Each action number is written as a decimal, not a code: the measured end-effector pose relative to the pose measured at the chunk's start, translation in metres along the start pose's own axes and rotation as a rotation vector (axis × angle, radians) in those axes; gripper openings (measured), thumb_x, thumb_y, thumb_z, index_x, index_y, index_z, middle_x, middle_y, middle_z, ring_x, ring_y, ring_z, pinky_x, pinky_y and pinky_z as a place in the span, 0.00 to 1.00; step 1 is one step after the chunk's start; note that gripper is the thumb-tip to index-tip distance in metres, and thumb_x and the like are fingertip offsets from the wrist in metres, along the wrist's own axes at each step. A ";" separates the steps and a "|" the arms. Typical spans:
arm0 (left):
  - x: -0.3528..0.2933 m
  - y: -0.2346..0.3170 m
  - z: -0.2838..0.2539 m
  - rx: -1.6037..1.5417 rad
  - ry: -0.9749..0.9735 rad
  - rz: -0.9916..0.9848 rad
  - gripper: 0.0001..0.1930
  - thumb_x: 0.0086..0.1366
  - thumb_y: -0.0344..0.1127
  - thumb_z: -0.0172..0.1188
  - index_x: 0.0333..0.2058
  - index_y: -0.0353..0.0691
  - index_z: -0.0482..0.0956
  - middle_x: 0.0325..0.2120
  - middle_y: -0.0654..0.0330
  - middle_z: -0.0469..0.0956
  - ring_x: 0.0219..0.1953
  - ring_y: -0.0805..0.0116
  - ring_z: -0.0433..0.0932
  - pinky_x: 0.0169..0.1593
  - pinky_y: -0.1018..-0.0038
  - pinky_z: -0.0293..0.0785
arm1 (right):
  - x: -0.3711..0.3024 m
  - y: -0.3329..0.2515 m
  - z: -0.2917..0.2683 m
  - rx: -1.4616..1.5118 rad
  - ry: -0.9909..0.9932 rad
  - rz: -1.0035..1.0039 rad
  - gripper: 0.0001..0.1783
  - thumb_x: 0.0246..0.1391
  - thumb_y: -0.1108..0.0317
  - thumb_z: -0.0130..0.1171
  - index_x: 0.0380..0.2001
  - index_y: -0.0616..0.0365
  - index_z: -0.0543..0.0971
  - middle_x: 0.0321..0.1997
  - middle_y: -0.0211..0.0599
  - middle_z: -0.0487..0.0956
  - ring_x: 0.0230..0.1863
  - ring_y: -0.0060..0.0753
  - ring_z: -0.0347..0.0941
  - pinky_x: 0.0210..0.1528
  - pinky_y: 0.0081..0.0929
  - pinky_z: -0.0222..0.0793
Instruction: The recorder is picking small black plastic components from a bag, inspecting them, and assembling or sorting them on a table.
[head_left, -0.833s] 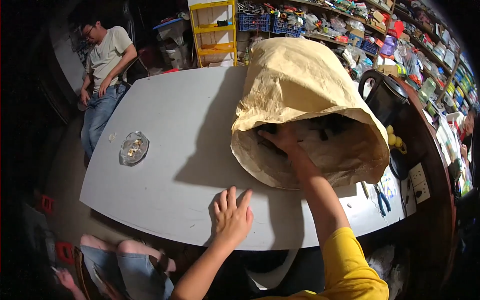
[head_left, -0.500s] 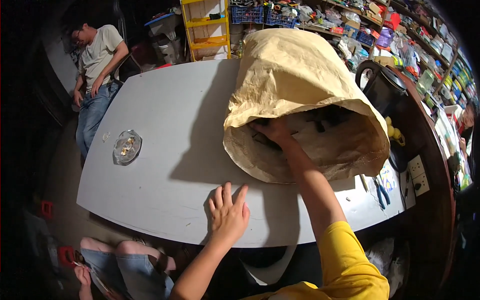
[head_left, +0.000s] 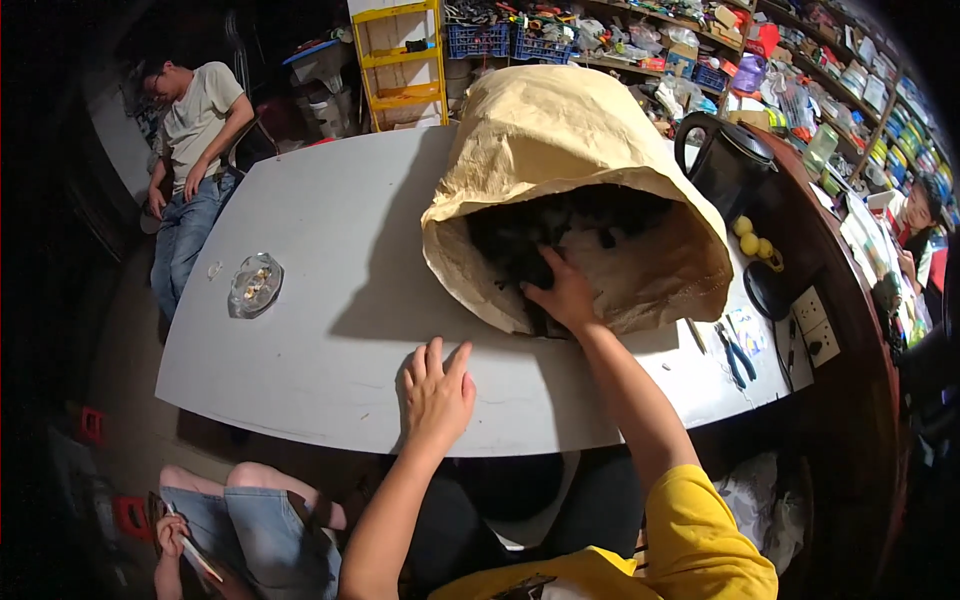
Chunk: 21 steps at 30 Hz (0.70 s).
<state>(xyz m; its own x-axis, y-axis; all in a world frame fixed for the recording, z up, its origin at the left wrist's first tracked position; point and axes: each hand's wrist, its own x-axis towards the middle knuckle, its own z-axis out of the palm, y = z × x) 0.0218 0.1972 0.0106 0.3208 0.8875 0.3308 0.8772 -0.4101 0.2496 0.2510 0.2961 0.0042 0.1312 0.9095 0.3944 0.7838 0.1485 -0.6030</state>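
The left hand (head_left: 437, 392) is laid flat on the grey table (head_left: 330, 250), fingers spread. Farther on, the right hand (head_left: 563, 292) is pushed into the mouth of the tan paper sack (head_left: 560, 140) lying on the table; its grip among the dark contents (head_left: 540, 235) cannot be told.

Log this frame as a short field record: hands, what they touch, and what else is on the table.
left hand: left hand flat on the table, fingers spread, holding nothing
right hand: right hand reaching into the mouth of the sack, among dark items; grip cannot be told
sack: large, tan paper, lying on its side, mouth toward the person
on table: glass dish, black kettle, pliers
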 end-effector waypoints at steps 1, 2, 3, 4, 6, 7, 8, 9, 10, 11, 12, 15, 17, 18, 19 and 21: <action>-0.001 -0.002 0.000 0.013 0.009 0.012 0.24 0.54 0.35 0.55 0.52 0.46 0.66 0.51 0.50 0.61 0.53 0.51 0.58 0.54 0.58 0.57 | -0.010 -0.003 -0.006 0.000 0.001 0.000 0.37 0.34 0.56 0.65 0.52 0.48 0.68 0.52 0.48 0.67 0.49 0.54 0.66 0.48 0.40 0.66; -0.004 -0.002 0.001 0.014 0.009 0.013 0.24 0.54 0.35 0.55 0.52 0.46 0.66 0.51 0.50 0.61 0.53 0.51 0.58 0.54 0.58 0.57 | -0.020 -0.007 -0.012 -0.019 0.007 0.015 0.36 0.34 0.56 0.65 0.51 0.49 0.68 0.51 0.48 0.67 0.49 0.53 0.66 0.48 0.40 0.66; -0.005 -0.001 0.003 -0.040 0.037 0.013 0.27 0.53 0.35 0.56 0.54 0.46 0.63 0.52 0.50 0.60 0.54 0.50 0.58 0.55 0.57 0.57 | -0.029 -0.009 -0.018 -0.040 0.014 0.030 0.35 0.34 0.56 0.65 0.51 0.50 0.68 0.51 0.47 0.68 0.49 0.53 0.66 0.48 0.39 0.66; -0.007 0.001 0.003 -0.093 0.064 0.014 0.29 0.53 0.35 0.57 0.55 0.46 0.61 0.53 0.50 0.59 0.54 0.49 0.58 0.55 0.57 0.56 | -0.038 -0.011 -0.021 -0.041 0.015 0.030 0.35 0.34 0.56 0.65 0.51 0.50 0.68 0.51 0.47 0.68 0.49 0.53 0.66 0.48 0.39 0.66; -0.014 0.012 0.000 -0.176 0.084 0.113 0.34 0.52 0.36 0.59 0.58 0.51 0.56 0.54 0.50 0.57 0.55 0.48 0.57 0.55 0.55 0.58 | -0.056 -0.013 -0.027 -0.064 0.065 0.015 0.34 0.35 0.57 0.65 0.50 0.52 0.69 0.50 0.47 0.68 0.49 0.52 0.66 0.47 0.39 0.66; -0.019 0.024 0.000 -0.210 0.037 0.219 0.35 0.52 0.37 0.60 0.58 0.53 0.56 0.55 0.50 0.56 0.55 0.48 0.57 0.55 0.56 0.59 | -0.063 -0.012 -0.030 -0.097 0.062 -0.016 0.34 0.36 0.57 0.65 0.51 0.46 0.68 0.50 0.53 0.67 0.43 0.53 0.71 0.41 0.41 0.69; -0.023 0.036 0.001 -0.242 -0.009 0.326 0.35 0.52 0.38 0.60 0.59 0.55 0.55 0.55 0.50 0.55 0.56 0.49 0.57 0.55 0.56 0.60 | -0.070 -0.013 -0.032 -0.101 0.064 -0.010 0.34 0.36 0.57 0.65 0.51 0.46 0.68 0.50 0.53 0.67 0.43 0.53 0.71 0.41 0.41 0.69; -0.028 0.045 0.002 -0.250 0.002 0.377 0.35 0.51 0.40 0.62 0.58 0.58 0.56 0.55 0.52 0.54 0.56 0.49 0.57 0.54 0.57 0.62 | -0.077 -0.022 -0.033 -0.069 0.013 0.048 0.33 0.36 0.57 0.65 0.50 0.46 0.68 0.50 0.53 0.67 0.42 0.54 0.71 0.40 0.41 0.69; -0.034 0.052 0.008 -0.272 0.021 0.401 0.31 0.50 0.38 0.62 0.54 0.54 0.62 0.53 0.54 0.58 0.55 0.52 0.58 0.54 0.59 0.62 | -0.084 -0.031 -0.035 -0.039 -0.037 0.106 0.33 0.36 0.58 0.65 0.50 0.47 0.68 0.49 0.52 0.67 0.41 0.54 0.71 0.39 0.42 0.69; -0.039 0.055 0.010 -0.270 0.048 0.452 0.29 0.49 0.37 0.63 0.51 0.52 0.64 0.52 0.55 0.60 0.54 0.54 0.60 0.53 0.60 0.63 | -0.090 -0.043 -0.036 -0.023 -0.018 0.104 0.32 0.35 0.59 0.64 0.48 0.51 0.69 0.46 0.48 0.69 0.43 0.54 0.68 0.42 0.40 0.67; -0.042 0.060 0.013 -0.277 0.073 0.501 0.26 0.49 0.35 0.63 0.48 0.49 0.66 0.50 0.57 0.62 0.53 0.56 0.61 0.52 0.62 0.63 | -0.098 -0.047 -0.035 -0.001 0.032 0.053 0.32 0.36 0.60 0.64 0.48 0.50 0.69 0.44 0.47 0.69 0.43 0.54 0.69 0.42 0.40 0.67; -0.050 0.064 0.013 -0.307 0.077 0.459 0.21 0.48 0.31 0.62 0.43 0.45 0.69 0.45 0.57 0.66 0.50 0.58 0.64 0.51 0.65 0.63 | -0.109 -0.055 -0.036 0.067 -0.099 0.081 0.32 0.36 0.61 0.65 0.49 0.50 0.68 0.42 0.47 0.68 0.44 0.54 0.68 0.45 0.38 0.66; -0.052 0.063 0.010 -0.341 0.090 0.423 0.16 0.48 0.27 0.61 0.38 0.42 0.73 0.42 0.57 0.67 0.45 0.58 0.68 0.47 0.66 0.66 | -0.107 -0.051 -0.043 0.107 -0.121 0.049 0.34 0.36 0.61 0.65 0.50 0.51 0.67 0.43 0.48 0.68 0.45 0.53 0.67 0.46 0.37 0.65; -0.052 0.063 0.008 -0.344 0.088 0.426 0.16 0.48 0.27 0.61 0.38 0.42 0.73 0.42 0.57 0.67 0.45 0.58 0.68 0.47 0.66 0.66 | -0.106 -0.047 -0.050 0.145 -0.136 0.025 0.35 0.36 0.61 0.66 0.51 0.53 0.67 0.44 0.48 0.68 0.46 0.52 0.67 0.48 0.36 0.64; -0.053 0.058 0.006 -0.380 0.069 0.395 0.14 0.48 0.27 0.61 0.36 0.42 0.73 0.41 0.57 0.68 0.42 0.59 0.70 0.45 0.66 0.67 | -0.102 -0.042 -0.054 0.134 -0.153 0.039 0.37 0.36 0.59 0.67 0.52 0.54 0.66 0.45 0.50 0.68 0.47 0.51 0.66 0.49 0.35 0.63; -0.056 0.053 0.002 -0.415 0.097 0.367 0.12 0.48 0.24 0.61 0.33 0.39 0.75 0.37 0.57 0.70 0.35 0.61 0.73 0.39 0.67 0.71 | -0.093 -0.030 -0.066 0.098 -0.172 0.050 0.40 0.37 0.58 0.67 0.54 0.56 0.64 0.47 0.53 0.67 0.49 0.51 0.65 0.51 0.34 0.62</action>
<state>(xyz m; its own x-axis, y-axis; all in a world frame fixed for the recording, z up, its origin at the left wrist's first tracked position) 0.0507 0.1265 0.0034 0.5268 0.6558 0.5407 0.4942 -0.7539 0.4330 0.2555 0.1812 0.0314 0.0563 0.9684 0.2428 0.7152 0.1306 -0.6866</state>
